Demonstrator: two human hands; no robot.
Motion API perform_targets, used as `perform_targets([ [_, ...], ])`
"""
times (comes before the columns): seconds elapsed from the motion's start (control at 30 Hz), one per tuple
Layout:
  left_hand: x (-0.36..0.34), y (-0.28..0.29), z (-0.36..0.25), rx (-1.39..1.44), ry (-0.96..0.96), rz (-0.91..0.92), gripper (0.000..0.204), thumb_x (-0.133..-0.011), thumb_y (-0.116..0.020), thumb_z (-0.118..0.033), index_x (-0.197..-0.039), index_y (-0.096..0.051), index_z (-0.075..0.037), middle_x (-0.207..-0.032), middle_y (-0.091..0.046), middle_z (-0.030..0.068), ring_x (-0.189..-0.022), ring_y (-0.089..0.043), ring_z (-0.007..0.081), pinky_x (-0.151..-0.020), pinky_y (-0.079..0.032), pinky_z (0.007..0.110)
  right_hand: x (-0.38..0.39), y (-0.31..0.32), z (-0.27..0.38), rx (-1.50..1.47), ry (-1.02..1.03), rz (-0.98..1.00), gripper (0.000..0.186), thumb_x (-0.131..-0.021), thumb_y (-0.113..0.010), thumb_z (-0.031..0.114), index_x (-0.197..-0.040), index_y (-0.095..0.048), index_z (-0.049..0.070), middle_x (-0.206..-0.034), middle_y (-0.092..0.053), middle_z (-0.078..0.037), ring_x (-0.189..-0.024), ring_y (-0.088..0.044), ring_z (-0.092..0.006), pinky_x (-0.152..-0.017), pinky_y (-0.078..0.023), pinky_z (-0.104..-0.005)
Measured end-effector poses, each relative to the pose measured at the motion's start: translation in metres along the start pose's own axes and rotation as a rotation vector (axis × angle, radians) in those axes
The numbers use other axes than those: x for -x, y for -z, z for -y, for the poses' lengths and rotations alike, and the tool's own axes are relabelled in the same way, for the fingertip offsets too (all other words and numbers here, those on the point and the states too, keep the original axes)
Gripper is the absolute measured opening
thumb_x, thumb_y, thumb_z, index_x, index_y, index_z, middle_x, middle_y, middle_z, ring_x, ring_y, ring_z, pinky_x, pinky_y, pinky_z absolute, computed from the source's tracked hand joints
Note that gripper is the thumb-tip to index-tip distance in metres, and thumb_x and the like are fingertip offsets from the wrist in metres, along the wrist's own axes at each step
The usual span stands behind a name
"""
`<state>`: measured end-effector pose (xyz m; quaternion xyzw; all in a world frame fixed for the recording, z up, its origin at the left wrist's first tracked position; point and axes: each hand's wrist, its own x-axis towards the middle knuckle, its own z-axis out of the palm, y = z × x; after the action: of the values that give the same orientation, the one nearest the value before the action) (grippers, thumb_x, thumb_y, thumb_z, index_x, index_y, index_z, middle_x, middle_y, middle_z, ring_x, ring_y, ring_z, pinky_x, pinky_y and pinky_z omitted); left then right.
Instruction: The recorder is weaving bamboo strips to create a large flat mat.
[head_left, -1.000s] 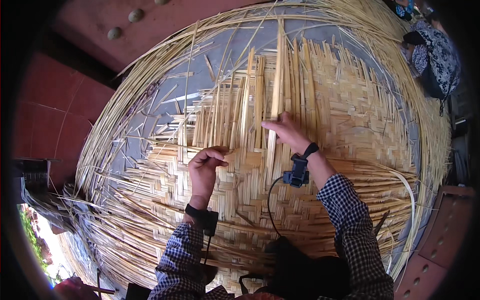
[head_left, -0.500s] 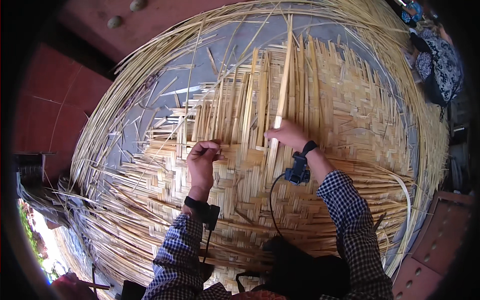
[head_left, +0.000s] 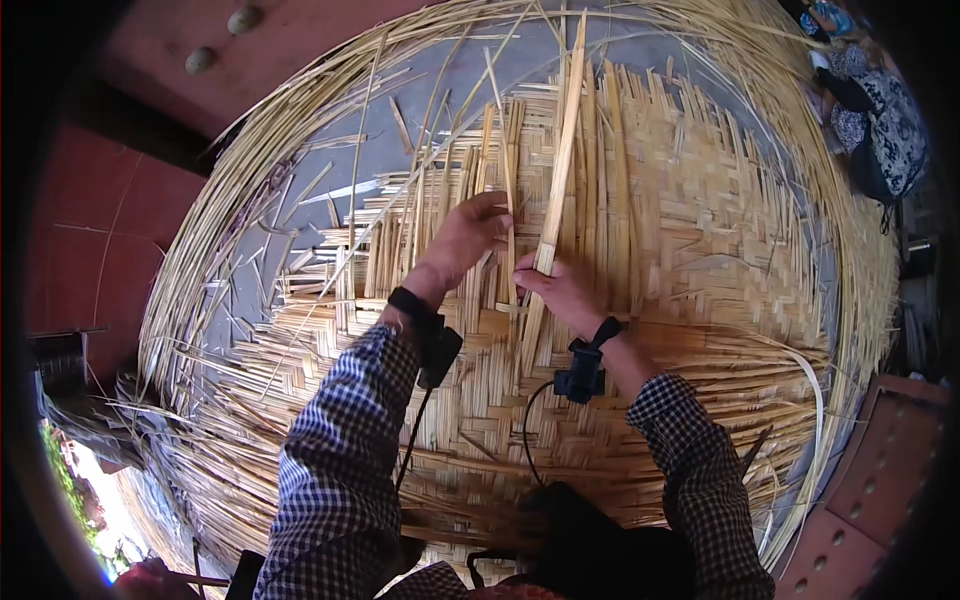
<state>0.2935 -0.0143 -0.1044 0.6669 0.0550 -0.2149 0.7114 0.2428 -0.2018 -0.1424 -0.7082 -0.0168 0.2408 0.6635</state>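
A woven mat of split cane-like strips (head_left: 690, 240) spreads beneath both hands, its upright strips loose and uneven along the far edge. My right hand (head_left: 565, 292) is closed round the lower part of a long, wide, pale strip (head_left: 562, 165), which slants up past the mat's far edge. My left hand (head_left: 462, 245) is just to its left and a little farther off. Its fingers are closed on a narrow upright strip (head_left: 509, 160). A short crosswise strip end (head_left: 508, 308) shows below the hands. Both wrists carry black straps with small cabled devices.
Bundles of long thin strips (head_left: 195, 235) curve round the mat on the grey floor (head_left: 330, 160). Loose offcuts (head_left: 402, 125) lie at the far left. Red panels with round studs (head_left: 245, 18) stand beyond. A person in patterned clothing (head_left: 890, 130) is at the far right.
My left hand has moved up and right from the weave onto the narrow strip, whose upper end now leans left. My right hand stays on the wide strip, shifted slightly left and nearer.
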Motion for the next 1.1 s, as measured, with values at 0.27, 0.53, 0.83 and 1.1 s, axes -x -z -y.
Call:
perform_targets([
  [0.27, -0.052, 0.007, -0.001, -0.106, 0.131, 0.015, 0.013, -0.086, -0.073, -0.003, -0.094, -0.063, -0.003, -0.081, -0.066, 0.0031, -0.068, -0.065, 0.0121, -0.064, -0.058, 0.026, -0.005, -0.003, -0.018, 0.011, -0.055, -0.12, 0.017, -0.094, -0.064, 0.018, -0.097, -0.066, 0.002, -0.074, -0.068, -0.006, -0.067, -0.069, -0.014, -0.063, -0.054, -0.0294],
  [0.53, -0.068, 0.006, 0.0, -0.254, 0.154, 0.04, 0.018, -0.084, -0.073, -0.002, -0.096, -0.061, -0.004, -0.077, -0.065, 0.0031, -0.063, -0.062, 0.0116, -0.054, -0.049, 0.024, -0.01, 0.0, -0.023, 0.089, -0.086, -0.075, 0.022, -0.094, -0.062, 0.022, -0.098, -0.066, 0.001, -0.076, -0.069, -0.01, -0.067, -0.07, -0.017, -0.064, -0.054, -0.0304],
  [0.83, -0.067, -0.005, 0.027, -0.536, -0.226, 0.042, 0.035, -0.081, -0.066, 0.006, -0.112, -0.058, -0.007, -0.087, -0.064, 0.0009, -0.082, -0.061, 0.0135, -0.078, -0.05, 0.029, -0.011, 0.008, -0.014, 0.43, -0.106, -0.015, 0.029, -0.09, -0.061, 0.026, -0.096, -0.064, -0.002, -0.072, -0.063, -0.017, -0.064, -0.062, -0.0278, -0.065, -0.049, -0.0394],
  [1.1, -0.061, -0.005, 0.022, 0.041, 0.052, 0.121, 0.018, -0.093, -0.059, 0.001, -0.108, -0.061, -0.01, -0.1, -0.063, 0.0006, -0.084, -0.066, 0.0126, -0.065, -0.059, 0.025, -0.009, 0.013, 0.002, 0.298, -0.106, 0.035, 0.025, -0.087, -0.062, 0.021, -0.092, -0.06, -0.003, -0.065, -0.056, -0.013, -0.06, -0.055, -0.023, -0.064, -0.046, -0.0384],
])
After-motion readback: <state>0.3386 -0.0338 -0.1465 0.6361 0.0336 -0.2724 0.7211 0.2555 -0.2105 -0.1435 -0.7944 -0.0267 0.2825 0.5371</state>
